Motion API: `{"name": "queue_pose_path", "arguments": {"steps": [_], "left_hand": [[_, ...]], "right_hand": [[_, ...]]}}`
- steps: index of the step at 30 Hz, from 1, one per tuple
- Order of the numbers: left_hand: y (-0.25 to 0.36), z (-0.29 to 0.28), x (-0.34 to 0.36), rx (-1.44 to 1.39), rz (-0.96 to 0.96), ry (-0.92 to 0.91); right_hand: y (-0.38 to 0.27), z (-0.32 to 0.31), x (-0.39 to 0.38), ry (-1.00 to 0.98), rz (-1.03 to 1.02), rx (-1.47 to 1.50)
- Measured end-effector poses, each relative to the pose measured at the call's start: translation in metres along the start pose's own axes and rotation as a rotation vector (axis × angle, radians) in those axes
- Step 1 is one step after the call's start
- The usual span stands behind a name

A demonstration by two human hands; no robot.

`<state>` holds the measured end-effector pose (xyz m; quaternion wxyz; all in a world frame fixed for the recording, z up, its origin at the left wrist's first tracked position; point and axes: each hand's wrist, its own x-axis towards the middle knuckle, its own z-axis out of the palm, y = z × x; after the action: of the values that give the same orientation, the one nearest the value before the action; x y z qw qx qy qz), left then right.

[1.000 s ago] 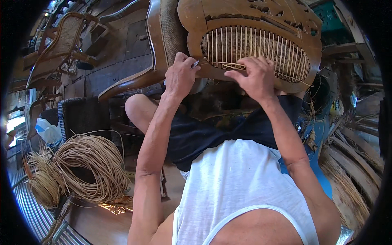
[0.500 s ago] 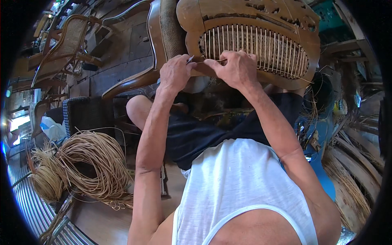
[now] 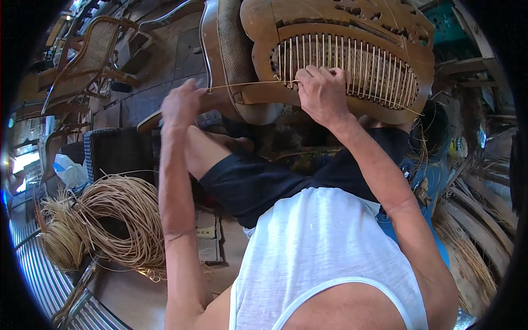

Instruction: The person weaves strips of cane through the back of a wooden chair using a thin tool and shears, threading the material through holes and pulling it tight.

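Note:
A carved wooden chair back (image 3: 264, 33) lies on its side in front of me, its oval opening strung with pale cane strands (image 3: 357, 63). My left hand (image 3: 181, 102) is pulled out to the left, pinching one thin cane strand (image 3: 247, 84) that runs taut to the frame. My right hand (image 3: 322, 93) rests on the woven strands at the lower edge of the opening, fingers curled onto the cane. My bent legs in dark shorts (image 3: 258, 176) lie below the chair.
A big coil of loose cane (image 3: 118, 220) lies on the floor at lower left. Other cane-backed chairs (image 3: 91, 55) stand at upper left. A dark woven stool (image 3: 115, 154) is left of my knee. Wooden slats and cane scraps (image 3: 478, 220) pile up at right.
My left hand has drawn away from the frame to the left, pulling the strand taut. My right hand has stayed on the weave, shifting slightly right.

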<state>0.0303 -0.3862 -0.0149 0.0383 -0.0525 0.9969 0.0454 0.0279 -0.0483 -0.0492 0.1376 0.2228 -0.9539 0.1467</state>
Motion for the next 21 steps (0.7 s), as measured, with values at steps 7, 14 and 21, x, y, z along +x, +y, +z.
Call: {"name": "queue_pose_path", "arguments": {"steps": [7,14,21], "left_hand": [[-0.072,-0.025,-0.011,0.065,-0.3,-0.056],[0.025,-0.006,-0.018,-0.38,0.163,0.339],[0.095,0.051,-0.013,-0.505,0.298,0.196]], "right_hand": [[-0.002,-0.009,-0.014,0.115,-0.094,0.066],[0.066,-0.058,-0.063,0.078,0.23,0.228],[0.018,-0.037,-0.051,0.106,0.049,0.276]]}}
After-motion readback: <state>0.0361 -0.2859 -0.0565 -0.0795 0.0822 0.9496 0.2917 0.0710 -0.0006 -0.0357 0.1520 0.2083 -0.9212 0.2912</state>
